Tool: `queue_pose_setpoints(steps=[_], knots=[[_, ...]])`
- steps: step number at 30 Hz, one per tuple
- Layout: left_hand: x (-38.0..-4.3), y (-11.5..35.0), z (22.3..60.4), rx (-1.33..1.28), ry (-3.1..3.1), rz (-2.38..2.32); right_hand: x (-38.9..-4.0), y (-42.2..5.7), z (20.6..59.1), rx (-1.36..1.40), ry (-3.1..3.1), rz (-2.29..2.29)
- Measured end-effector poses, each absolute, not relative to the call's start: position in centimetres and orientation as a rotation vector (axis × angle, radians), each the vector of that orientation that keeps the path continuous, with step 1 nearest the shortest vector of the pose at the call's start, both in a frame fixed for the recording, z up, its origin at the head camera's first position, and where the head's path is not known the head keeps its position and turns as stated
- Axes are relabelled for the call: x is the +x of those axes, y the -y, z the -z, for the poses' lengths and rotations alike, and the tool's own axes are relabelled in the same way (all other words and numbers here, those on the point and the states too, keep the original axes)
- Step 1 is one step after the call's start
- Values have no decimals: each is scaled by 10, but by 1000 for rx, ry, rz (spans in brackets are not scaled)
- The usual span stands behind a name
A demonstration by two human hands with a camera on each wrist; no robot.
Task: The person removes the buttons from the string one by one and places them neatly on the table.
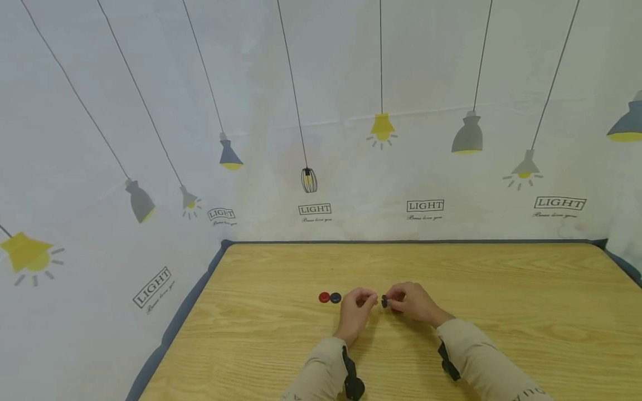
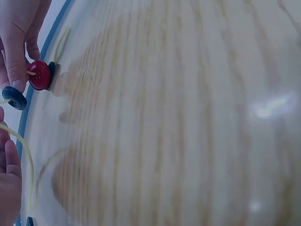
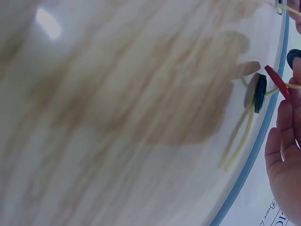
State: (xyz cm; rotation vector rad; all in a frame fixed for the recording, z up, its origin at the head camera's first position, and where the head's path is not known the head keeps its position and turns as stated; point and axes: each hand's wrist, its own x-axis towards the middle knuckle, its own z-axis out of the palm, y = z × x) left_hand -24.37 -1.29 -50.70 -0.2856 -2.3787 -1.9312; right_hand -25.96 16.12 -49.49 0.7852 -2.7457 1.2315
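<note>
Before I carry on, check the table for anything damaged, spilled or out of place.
Nothing stands out: the red disc and dark disc lie flat on the table, and the strung red one looks whole.

Soft light; wrist views show white glare and brownish shadows on the tabletop (image 2: 169,155).

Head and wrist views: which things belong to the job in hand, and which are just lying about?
In the job: left hand, right hand, yellow cord, held dark disc, threaded red disc, threaded dark disc.

Lying about: loose red disc, loose blue disc; possibly spares for threading.
</note>
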Motion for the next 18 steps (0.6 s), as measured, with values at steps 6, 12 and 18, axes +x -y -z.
queue_pose_setpoints(steps=[6, 12, 18], knots=[[-243, 13, 509, -286, 2383, 1912, -259, -160, 496, 778, 2735, -1246], [-236, 13, 503, -301, 2384, 1909, -256, -160, 492, 739, 2702, -1374], [-223, 13, 483, -317, 2402, 1910, -256, -159, 487, 685, 2703, -1424]])
